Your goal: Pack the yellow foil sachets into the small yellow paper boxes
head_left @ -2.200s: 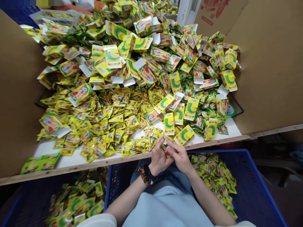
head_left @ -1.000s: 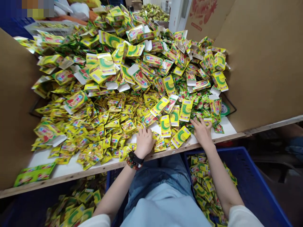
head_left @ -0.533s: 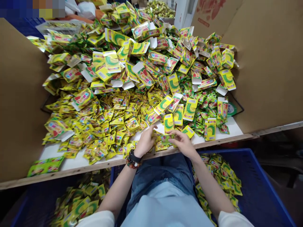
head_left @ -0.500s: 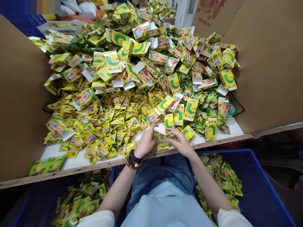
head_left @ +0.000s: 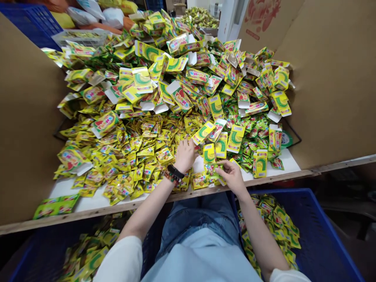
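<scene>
My left hand, with a black band and beads at the wrist, reaches palm down among the yellow sachets. Its fingers bend down beside a small carton in the pile, and their tips are hidden, so I cannot tell what they hold. Near the table's front edge my right hand has thumb and forefinger closed on a green sachet. Loose yellow sachets lie just left of it. A yellow carton stands close above these fingers, with more cartons behind.
A tall heap of open yellow-green cartons covers the back of the table. Green sachets lie at the right. Cardboard walls flank both sides. Below the wooden edge are blue crates with filled cartons.
My left hand has moved up and away from the front edge into the yellow sachets. My right hand has shifted slightly right and down, and the sachets between the hands show more.
</scene>
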`<move>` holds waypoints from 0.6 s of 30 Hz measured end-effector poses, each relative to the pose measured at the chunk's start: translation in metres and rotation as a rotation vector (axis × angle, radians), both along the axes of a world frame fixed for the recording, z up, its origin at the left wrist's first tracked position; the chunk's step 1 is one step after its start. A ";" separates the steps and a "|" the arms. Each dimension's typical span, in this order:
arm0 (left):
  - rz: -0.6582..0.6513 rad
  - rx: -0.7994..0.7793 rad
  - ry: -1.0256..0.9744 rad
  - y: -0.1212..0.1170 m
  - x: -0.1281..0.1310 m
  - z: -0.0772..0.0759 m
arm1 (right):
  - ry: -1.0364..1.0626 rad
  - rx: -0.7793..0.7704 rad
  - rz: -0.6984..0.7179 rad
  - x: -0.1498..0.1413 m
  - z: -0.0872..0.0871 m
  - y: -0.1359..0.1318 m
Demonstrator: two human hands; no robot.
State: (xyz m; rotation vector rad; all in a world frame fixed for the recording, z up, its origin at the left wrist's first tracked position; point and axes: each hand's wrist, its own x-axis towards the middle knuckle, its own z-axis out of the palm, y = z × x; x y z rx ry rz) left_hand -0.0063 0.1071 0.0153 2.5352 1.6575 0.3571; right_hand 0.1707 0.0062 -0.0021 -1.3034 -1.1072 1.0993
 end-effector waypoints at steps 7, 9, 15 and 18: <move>0.110 0.043 0.206 0.002 -0.016 0.011 | 0.048 0.066 -0.096 0.019 0.011 -0.007; 0.117 0.052 0.176 -0.014 -0.030 0.017 | 0.073 0.085 -0.075 0.018 0.014 -0.003; -0.037 -0.027 -0.030 -0.065 -0.054 0.021 | 0.101 0.010 0.181 0.008 0.031 0.021; -0.095 -0.043 -0.104 -0.084 -0.052 0.018 | -0.014 -0.053 0.351 0.006 0.042 0.030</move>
